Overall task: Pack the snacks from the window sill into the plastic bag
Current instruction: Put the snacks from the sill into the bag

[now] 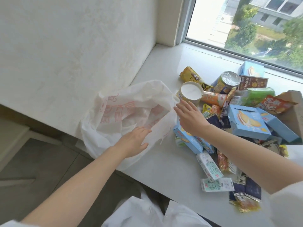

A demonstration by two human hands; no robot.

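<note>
A white plastic bag (pixel 114 112) with red print lies open at the left end of the white window sill (pixel 164 66). My left hand (pixel 132 141) rests on the bag's near rim with straight fingers. My right hand (pixel 190 118) hovers open between the bag's mouth and the snack pile, fingers stretched toward a round tub with a white lid (pixel 191 93). The pile holds an orange tube (pixel 213 97), a foil-topped can (pixel 227 81), blue biscuit boxes (pixel 247 122), a yellow packet (pixel 193 77), milk cartons (pixel 209 166) and small wrapped sweets (pixel 246 203).
The window (pixel 254 27) runs along the far edge of the sill. A pale wall (pixel 73 46) stands left of the bag. A brown paper bag (pixel 291 108) lies at the right of the pile. The floor (pixel 41 161) is below the sill's front edge.
</note>
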